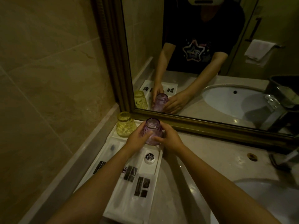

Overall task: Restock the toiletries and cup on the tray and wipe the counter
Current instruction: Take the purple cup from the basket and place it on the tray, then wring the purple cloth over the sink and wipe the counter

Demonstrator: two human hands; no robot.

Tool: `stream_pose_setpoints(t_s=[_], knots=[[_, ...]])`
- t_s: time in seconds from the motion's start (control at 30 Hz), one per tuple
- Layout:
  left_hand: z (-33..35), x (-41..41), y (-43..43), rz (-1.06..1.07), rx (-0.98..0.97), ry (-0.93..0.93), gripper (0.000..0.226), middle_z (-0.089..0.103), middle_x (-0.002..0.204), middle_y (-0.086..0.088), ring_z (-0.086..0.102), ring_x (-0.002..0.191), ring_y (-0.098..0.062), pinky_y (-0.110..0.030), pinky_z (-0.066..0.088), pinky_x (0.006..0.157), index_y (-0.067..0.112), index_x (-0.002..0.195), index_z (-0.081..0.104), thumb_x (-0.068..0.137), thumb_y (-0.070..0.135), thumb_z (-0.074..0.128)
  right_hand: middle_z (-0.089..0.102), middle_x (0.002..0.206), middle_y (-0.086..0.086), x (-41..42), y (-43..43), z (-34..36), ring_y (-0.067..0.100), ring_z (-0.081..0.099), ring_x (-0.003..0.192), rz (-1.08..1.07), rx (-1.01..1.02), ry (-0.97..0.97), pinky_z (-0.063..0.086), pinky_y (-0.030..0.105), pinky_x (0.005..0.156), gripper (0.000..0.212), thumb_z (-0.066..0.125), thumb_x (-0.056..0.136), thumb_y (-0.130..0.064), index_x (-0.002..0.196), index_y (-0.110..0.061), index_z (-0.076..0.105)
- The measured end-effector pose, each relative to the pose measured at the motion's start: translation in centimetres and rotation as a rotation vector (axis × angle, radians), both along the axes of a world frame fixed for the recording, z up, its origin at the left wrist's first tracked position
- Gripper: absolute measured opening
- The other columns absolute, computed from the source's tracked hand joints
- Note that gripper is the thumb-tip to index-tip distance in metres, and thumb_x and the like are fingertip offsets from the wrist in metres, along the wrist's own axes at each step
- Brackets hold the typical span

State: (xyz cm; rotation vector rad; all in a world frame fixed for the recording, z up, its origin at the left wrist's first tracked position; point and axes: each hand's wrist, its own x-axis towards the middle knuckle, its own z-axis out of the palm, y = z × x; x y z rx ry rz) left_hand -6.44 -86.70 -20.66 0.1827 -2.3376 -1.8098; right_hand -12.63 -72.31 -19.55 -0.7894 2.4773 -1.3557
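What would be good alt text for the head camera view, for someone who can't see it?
Both hands, the left hand and right hand, hold a purple glass cup over the far end of a white tray on a bathroom counter. A yellow glass cup stands on the tray beside it, with packaged toiletries nearer the camera and a framed mirror behind.

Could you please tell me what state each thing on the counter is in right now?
Purple cup: gripped by left hand and right hand, over the tray.
Yellow cup: standing on the tray's far corner, untouched.
Toiletry sachets: lying flat on the tray.
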Motion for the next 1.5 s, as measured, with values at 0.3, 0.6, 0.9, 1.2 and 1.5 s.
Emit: stream_pose_setpoints(t_s=[0.3, 0.6, 0.9, 1.2, 1.5], knots=[[2.5, 2.3, -0.5, 0.095, -0.354, -0.208, 0.065, 0.031, 0.15, -0.015, 0.031, 0.136, -0.028, -0.04, 0.029, 0.111, 0.011, 0.143, 0.021, 0.09, 0.037, 0.05, 0.032, 0.151, 0.011, 1.6, 1.7, 1.7, 0.029, 0.03, 0.138, -0.016, 0.252, 0.021, 0.032, 0.044, 0.112, 0.09, 0.074, 0.074, -0.042, 0.145, -0.013, 0.026], [7.9, 6.4, 0.2, -0.072, -0.949, -0.597, 0.053, 0.042, 0.142, -0.015, 0.042, 0.128, -0.03, -0.035, 0.037, 0.102, 0.005, 0.133, 0.041, 0.093, 0.04, 0.039, 0.013, 0.159, 0.009, 5.7, 4.8, 3.8, 0.031, 0.014, 0.144, -0.033, 0.609, -0.048, 0.019, 0.043, 0.115, 0.098, 0.058, 0.076, -0.064, 0.15, -0.018, 0.011], [13.6, 7.0, 9.0, -0.259, -1.079, -0.546, 0.045, 0.063, 0.111, -0.012, 0.061, 0.093, -0.026, -0.029, 0.049, 0.067, 0.006, 0.112, 0.059, 0.091, 0.042, 0.042, 0.023, 0.155, 0.009, 10.2, 14.4, 7.5, 0.031, 0.026, 0.14, -0.13, 0.603, -0.111, 0.029, 0.047, 0.111, 0.09, 0.058, 0.077, -0.062, 0.147, -0.022, 0.019], [16.8, 7.1, 21.6, -0.494, -0.925, -0.469, 0.043, 0.06, 0.108, -0.007, 0.057, 0.092, -0.02, -0.03, 0.051, 0.069, 0.014, 0.121, 0.055, 0.09, 0.042, 0.047, 0.045, 0.144, 0.009, 14.1, 29.0, 12.7, 0.025, 0.045, 0.129, -0.151, 0.564, -0.216, 0.038, 0.04, 0.107, 0.071, 0.055, 0.085, -0.052, 0.143, -0.02, 0.03], [18.6, 8.2, 41.1, -0.539, -0.67, -0.337, 0.021, 0.061, 0.087, 0.002, 0.06, 0.082, -0.013, -0.028, 0.052, 0.071, 0.02, 0.101, 0.062, 0.088, 0.033, 0.053, 0.061, 0.095, -0.01, 16.9, 46.0, 15.7, 0.006, 0.063, 0.082, -0.244, 0.298, -0.272, 0.051, 0.017, 0.062, 0.035, 0.054, 0.09, -0.041, 0.12, -0.024, 0.056]])
